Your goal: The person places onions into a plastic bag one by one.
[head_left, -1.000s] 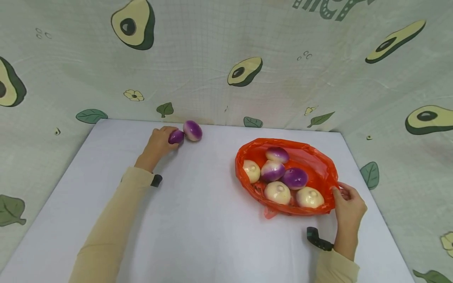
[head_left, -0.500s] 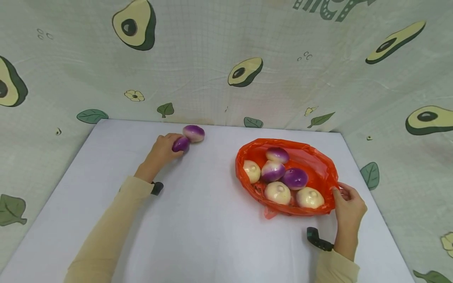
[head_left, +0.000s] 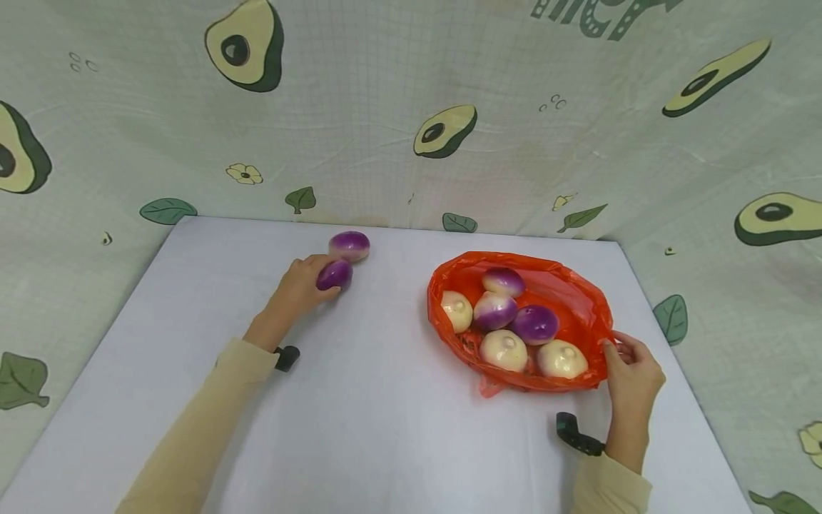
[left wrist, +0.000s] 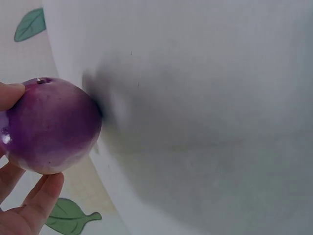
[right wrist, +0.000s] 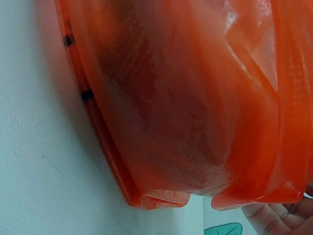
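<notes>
My left hand (head_left: 297, 293) grips a purple-and-white turnip (head_left: 335, 275) between thumb and fingers near the table's far left. Up close in the left wrist view, the turnip (left wrist: 54, 127) shows a small dark scar on its purple end. Just behind it lies a second turnip (head_left: 349, 245). At the right, the thumb and fingers of my right hand (head_left: 632, 368) pinch the rim of an orange-red plastic bag (head_left: 581, 293), its mouth spread wide. Several turnips (head_left: 536, 324) rest in it, some purple side up, others pale side up. The bag's outer side (right wrist: 171, 98) fills most of the right wrist view.
The bag stands on a white-covered table (head_left: 385, 400). Behind the table hangs a pale cloth (head_left: 359, 107) printed with avocados and leaves. Dark wrist cameras (head_left: 580, 435) sit on both arms.
My left hand has come nearer and slightly right with its turnip. The other turnip has turned and shifted a little toward me. My right hand and the bag stay put.
</notes>
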Available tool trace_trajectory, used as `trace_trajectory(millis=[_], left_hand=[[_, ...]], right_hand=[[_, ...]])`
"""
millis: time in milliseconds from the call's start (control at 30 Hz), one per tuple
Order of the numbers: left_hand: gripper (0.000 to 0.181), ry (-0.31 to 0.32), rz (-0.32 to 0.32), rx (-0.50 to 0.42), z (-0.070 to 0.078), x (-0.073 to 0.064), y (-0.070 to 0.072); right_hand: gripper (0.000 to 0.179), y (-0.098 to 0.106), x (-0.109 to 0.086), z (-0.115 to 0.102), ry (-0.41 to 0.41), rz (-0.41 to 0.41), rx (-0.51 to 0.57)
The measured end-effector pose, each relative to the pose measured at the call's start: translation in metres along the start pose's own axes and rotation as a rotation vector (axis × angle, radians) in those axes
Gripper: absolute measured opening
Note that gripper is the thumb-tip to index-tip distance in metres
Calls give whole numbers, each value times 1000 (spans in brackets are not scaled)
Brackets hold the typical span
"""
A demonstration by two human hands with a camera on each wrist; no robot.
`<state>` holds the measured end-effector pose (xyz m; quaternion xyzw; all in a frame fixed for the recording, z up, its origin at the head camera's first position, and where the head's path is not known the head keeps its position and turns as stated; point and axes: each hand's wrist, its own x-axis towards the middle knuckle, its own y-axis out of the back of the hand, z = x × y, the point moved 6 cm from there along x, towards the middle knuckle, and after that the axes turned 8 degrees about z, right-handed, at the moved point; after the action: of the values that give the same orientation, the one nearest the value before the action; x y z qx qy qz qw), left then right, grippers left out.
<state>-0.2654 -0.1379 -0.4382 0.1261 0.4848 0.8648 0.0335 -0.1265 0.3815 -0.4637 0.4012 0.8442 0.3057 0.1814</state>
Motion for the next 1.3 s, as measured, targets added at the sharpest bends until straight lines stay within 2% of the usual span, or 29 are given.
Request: trace_trajectory(millis=[67, 300, 400, 633, 800, 933, 1033, 1300], left_hand=[[58, -6, -2, -6, 3, -4, -2], [55, -22, 13, -44, 17, -18, -7], [55, -47, 31, -47, 23, -24, -9], [52, -89, 89, -65, 33, -36, -11], [51, -99, 85, -91, 43, -42, -14], [50, -133, 112, -112, 56, -46, -14], [50, -158, 136, -131, 66, -51, -12], [53, -192, 171, -174, 95, -60, -6]], right_hand=[[49, -1, 1, 2, 0, -1, -8], [51, -10, 26, 24, 11, -10, 32], [52, -9, 23, 20, 34, 0, 23], [50, -2, 3, 2, 32, 30, 28], [51, -4, 9, 7, 45, 19, 18], [51, -7, 19, 16, 49, 15, 23], [50, -8, 20, 17, 41, 20, 18], [48, 2, -3, -5, 6, 0, -3]])
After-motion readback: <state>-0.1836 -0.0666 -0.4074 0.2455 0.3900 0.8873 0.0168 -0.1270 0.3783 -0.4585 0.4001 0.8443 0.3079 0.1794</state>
